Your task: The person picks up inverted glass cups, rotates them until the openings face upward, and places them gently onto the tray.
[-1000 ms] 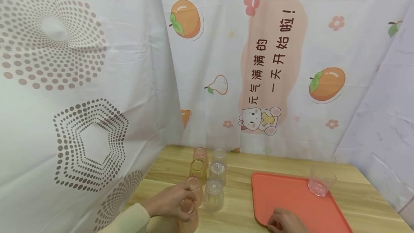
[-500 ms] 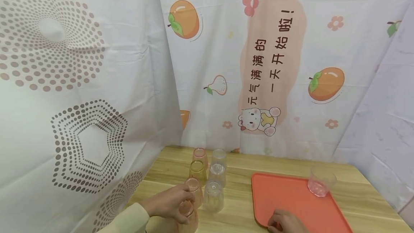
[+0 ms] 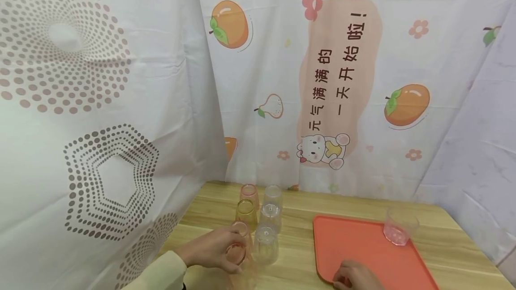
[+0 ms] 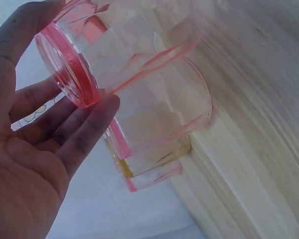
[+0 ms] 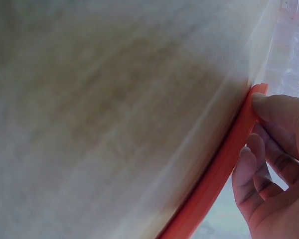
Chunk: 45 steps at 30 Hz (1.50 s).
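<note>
My left hand (image 3: pixel 213 249) grips an upside-down pink glass (image 4: pixel 139 40) near its base, thumb on one side and fingers on the other. In the left wrist view that glass is tilted compared with the row behind it. Beyond it stand another pink glass (image 3: pixel 241 228), a yellow glass (image 3: pixel 247 215) and a far pink glass (image 3: pixel 249 191), all upside down. At the lower right of the head view, my right hand (image 3: pixel 356 274) pinches the rim of a red tray (image 5: pixel 224 164) between thumb and fingers. A pale pink glass (image 3: pixel 397 232) stands at the tray's far right.
Three clear glasses, the nearest (image 3: pixel 266 247) beside the pink row, also stand upside down in a line. The wooden table (image 3: pixel 296 240) shows between them and the tray. Printed curtains (image 3: pixel 266 147) hang at the back and left.
My left hand has shifted slightly right, and the pink glass in it has moved right and tilted. My right hand and the tray have stayed put.
</note>
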Available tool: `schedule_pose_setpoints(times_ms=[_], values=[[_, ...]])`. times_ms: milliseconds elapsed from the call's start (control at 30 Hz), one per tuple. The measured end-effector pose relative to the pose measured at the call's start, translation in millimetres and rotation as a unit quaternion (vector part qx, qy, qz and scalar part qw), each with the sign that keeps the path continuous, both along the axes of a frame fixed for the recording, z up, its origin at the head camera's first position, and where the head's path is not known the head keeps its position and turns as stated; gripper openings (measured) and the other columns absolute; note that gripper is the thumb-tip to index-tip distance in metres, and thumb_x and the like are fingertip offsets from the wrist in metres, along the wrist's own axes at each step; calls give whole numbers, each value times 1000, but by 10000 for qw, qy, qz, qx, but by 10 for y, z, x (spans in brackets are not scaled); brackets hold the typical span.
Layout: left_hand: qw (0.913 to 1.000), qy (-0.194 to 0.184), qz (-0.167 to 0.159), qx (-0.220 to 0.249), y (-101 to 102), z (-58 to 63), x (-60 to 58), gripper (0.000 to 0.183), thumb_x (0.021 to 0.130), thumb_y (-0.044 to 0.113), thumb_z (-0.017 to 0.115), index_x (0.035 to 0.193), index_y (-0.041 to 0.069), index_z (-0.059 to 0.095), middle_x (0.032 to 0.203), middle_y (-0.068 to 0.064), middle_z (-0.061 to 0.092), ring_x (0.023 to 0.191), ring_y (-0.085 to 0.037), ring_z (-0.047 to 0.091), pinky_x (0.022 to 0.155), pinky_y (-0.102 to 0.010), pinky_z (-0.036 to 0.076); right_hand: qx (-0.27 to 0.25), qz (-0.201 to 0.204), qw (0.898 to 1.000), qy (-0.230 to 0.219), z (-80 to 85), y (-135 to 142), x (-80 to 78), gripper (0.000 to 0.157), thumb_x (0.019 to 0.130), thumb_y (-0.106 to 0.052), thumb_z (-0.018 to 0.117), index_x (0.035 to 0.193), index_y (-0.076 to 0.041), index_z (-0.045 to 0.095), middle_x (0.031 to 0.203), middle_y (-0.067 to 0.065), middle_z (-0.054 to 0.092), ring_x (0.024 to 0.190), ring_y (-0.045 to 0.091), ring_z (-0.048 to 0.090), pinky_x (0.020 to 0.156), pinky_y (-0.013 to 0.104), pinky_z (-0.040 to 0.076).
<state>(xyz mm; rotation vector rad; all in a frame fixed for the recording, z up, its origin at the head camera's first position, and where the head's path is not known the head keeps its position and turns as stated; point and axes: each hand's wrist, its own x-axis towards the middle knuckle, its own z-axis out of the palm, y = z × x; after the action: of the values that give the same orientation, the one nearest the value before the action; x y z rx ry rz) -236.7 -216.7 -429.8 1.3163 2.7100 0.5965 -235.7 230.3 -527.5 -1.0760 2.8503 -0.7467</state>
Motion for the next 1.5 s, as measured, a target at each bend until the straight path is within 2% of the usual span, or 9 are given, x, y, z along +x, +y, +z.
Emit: schedule_pose_setpoints(times_ms=[133, 233, 333, 567, 733, 933, 1100, 1300, 1500], values=[[9996, 141, -206, 90, 53, -19, -26, 32, 84, 41, 85, 107, 22, 71, 102, 8, 52, 85, -3, 48, 72, -17, 46, -116, 28, 9999, -99, 6, 8, 11, 10, 91, -25, 80, 83, -20, 76, 78, -24, 48, 68, -5, 44, 57, 25, 42], [9990, 272, -304, 170, 97, -29, -53, 33, 84, 40, 85, 107, 21, 71, 100, 5, 53, 87, -5, 47, 72, -16, 45, -242, 22, 9995, -187, 11, 9, 17, 9, 92, -26, 78, 85, -21, 76, 79, -24, 48, 68, -5, 44, 57, 24, 42], [9992, 226, -243, 217, 131, -37, -67, 39, 85, 44, 83, 113, 19, 72, 104, 8, 57, 92, -6, 50, 77, -17, 47, -280, -7, 9995, -140, 2, 10, 23, 8, 92, -25, 78, 85, -21, 76, 79, -25, 48, 68, -5, 44, 57, 24, 42], [9988, 273, -148, 375, 191, -101, -92, 43, 86, 52, 80, 117, 24, 72, 108, 10, 62, 100, -8, 52, 81, -20, 47, -288, -16, 9995, -110, -15, 8, 36, 8, 91, -25, 79, 85, -20, 77, 79, -25, 49, 68, -5, 44, 57, 24, 42], [9984, 277, -111, 482, 210, -142, -104, 47, 87, 54, 79, 121, 21, 72, 111, 11, 64, 102, -7, 53, 84, -21, 48, -255, 48, 9997, 5, -20, 8, 35, 8, 91, -24, 79, 85, -19, 77, 78, -26, 47, 68, -5, 43, 57, 23, 41], [9973, 540, -47, 490, 262, -176, -120, 45, 85, 55, 80, 117, 25, 72, 103, 14, 63, 99, -6, 52, 86, -23, 44, -204, 117, 9997, 114, -23, 12, 18, 8, 91, -25, 80, 85, -19, 77, 79, -25, 48, 69, -5, 42, 57, 23, 41], [9955, 753, -65, 576, 322, -199, -134, 45, 85, 55, 80, 117, 25, 72, 99, 17, 63, 92, -4, 53, 93, -31, 40, -111, 10, 9999, 84, -17, -1, 14, 8, 91, -25, 80, 86, -19, 77, 78, -25, 48, 69, -5, 42, 57, 24, 41], [9939, 859, -14, 695, 387, -265, -149, 44, 84, 54, 81, 116, 25, 72, 111, 20, 66, 98, 0, 58, 90, -34, 37, -97, -112, 9999, -34, 3, -13, 24, 7, 90, -25, 80, 87, -19, 77, 79, -25, 49, 69, -4, 43, 58, 24, 42], [9929, 908, 65, 771, 459, -300, -163, 45, 84, 55, 80, 117, 26, 72, 113, 20, 66, 93, 4, 58, 86, -31, 36, -67, -42, 9999, -83, -5, -4, 26, 9, 90, -26, 80, 86, -19, 77, 79, -24, 50, 69, -4, 44, 58, 25, 43]])
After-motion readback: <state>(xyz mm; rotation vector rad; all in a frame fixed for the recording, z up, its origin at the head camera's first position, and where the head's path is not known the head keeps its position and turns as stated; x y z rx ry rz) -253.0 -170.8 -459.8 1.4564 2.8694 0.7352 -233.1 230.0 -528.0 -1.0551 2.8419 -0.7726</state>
